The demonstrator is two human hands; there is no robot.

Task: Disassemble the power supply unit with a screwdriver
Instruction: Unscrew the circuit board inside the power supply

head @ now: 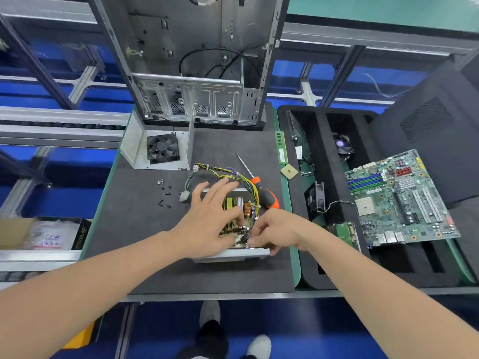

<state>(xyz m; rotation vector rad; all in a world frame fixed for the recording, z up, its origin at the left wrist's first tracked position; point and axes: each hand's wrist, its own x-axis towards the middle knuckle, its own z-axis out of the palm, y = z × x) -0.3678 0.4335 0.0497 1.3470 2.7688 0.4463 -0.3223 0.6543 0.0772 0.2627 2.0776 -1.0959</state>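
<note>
The opened power supply (233, 255) sits on the dark mat, its circuit board with coil and heatsink exposed in a grey metal tray. My left hand (207, 221) lies spread over the board with straight fingers. My right hand (269, 231) pinches something small at the board's near right corner; what it is stays hidden. A yellow and black cable bundle (225, 174) trails off the unit's far side. The orange and black screwdriver (261, 193) lies on the mat just right of the unit, untouched. The removed cover with its black fan (162, 150) stands farther back.
Several loose screws (164, 194) lie left of the unit. An empty PC case (197, 73) stands at the back. A RAM stick (281, 149) and CPU (289, 171) lie at the mat's right edge. A black foam tray (337, 177) holds fans and a motherboard (399, 198).
</note>
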